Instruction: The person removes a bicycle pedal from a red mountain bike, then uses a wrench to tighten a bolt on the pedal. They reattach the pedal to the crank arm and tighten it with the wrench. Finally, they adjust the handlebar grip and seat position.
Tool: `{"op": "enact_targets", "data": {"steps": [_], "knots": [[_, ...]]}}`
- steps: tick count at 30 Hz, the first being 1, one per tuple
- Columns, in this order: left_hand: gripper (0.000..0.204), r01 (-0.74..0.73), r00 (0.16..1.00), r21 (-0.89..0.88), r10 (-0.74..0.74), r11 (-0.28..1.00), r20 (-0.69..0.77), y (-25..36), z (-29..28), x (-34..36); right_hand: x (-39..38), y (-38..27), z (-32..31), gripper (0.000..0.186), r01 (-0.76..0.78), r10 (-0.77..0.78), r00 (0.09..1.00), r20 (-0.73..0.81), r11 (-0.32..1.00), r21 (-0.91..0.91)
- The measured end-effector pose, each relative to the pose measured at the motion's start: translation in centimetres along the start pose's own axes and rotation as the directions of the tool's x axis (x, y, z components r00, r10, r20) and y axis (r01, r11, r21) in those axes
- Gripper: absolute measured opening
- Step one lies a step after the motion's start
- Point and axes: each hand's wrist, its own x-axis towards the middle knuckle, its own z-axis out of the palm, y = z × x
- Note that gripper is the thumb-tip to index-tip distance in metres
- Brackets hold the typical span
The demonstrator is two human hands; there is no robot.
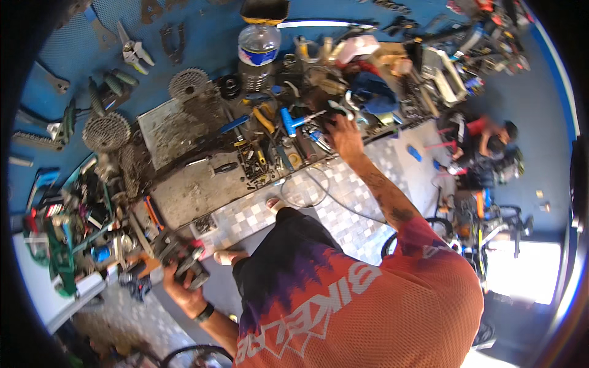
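Observation:
At the lower left, my left hand is closed around a dark grey metal part, its exact kind blurred. The part is held off the bench's near left end. My right hand reaches over the back of the workbench, among piled tools. Its fingers are bent and in shadow, so whether they grip anything is hidden. Just left of it lies a blue T-shaped tool with a metal shaft. Pliers with yellow handles lie farther left. A dark-handled screwdriver rests on the bench.
A plastic bottle stands at the back. Cassette sprockets and cutters hang on the blue wall. A green-handled tool cluster is at left. Another person is at the right, near bikes. A cable loops below the bench edge.

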Motion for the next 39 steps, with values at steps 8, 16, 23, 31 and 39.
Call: {"op": "enact_targets", "data": {"steps": [8,16,23,31,39], "knots": [[0.041,0.084,0.995,-0.098,-0.078,0.992,0.064,-8.2,11.5,-2.6,1.9,2.4,0.3,0.018,0.077,-0.053,0.996,-0.073,0.92,0.383],[0.036,-0.061,0.994,-0.16,0.045,0.985,-0.1,-8.2,11.2,-5.7,1.8,2.4,-0.7,0.011,0.034,-0.03,0.999,-0.015,0.848,0.529],[0.034,-0.207,0.97,-0.341,0.146,0.917,-0.196,-8.1,4.9,-9.5,2.6,3.1,-0.9,0.019,0.022,-0.042,0.999,0.015,0.763,0.646],[0.03,-0.251,0.955,-0.472,0.136,0.845,-0.264,-8.3,1.8,-11.9,2.5,4.4,-1.3,0.029,0.176,-0.245,0.968,0.051,0.81,0.56],[0.03,-0.175,0.974,-0.453,0.087,0.874,-0.208,-9.8,3.9,-12.1,2.9,6.5,1.1,0.021,0.276,-0.302,0.953,-0.033,0.815,0.51]]}}
